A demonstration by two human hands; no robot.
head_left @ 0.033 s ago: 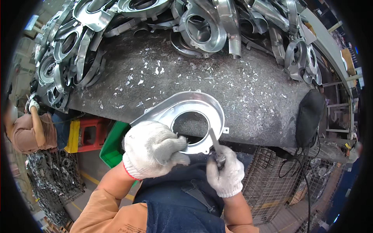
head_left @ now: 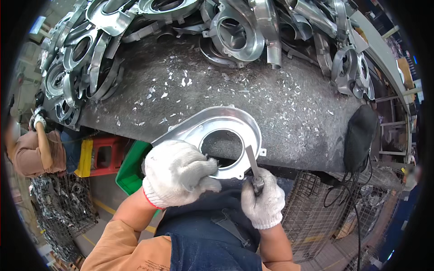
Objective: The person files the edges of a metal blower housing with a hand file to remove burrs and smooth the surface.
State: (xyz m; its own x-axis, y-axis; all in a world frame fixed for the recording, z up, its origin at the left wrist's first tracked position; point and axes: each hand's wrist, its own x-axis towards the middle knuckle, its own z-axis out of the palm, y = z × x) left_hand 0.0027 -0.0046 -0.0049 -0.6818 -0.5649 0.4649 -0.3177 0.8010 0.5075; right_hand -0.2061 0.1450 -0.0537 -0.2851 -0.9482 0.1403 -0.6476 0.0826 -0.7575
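Metal housing [head_left: 212,131] at bench edge [head_left: 298,165], both hands [head_left: 178,174]

We see no packages, labels, signs or screens that we can make out here. The nearest to packaging are the plastic crates on the floor at our left: a green crate [head_left: 131,174], a red crate [head_left: 107,156] just beside it, and a yellow crate [head_left: 85,157] next along. None shows a label that we can tell.
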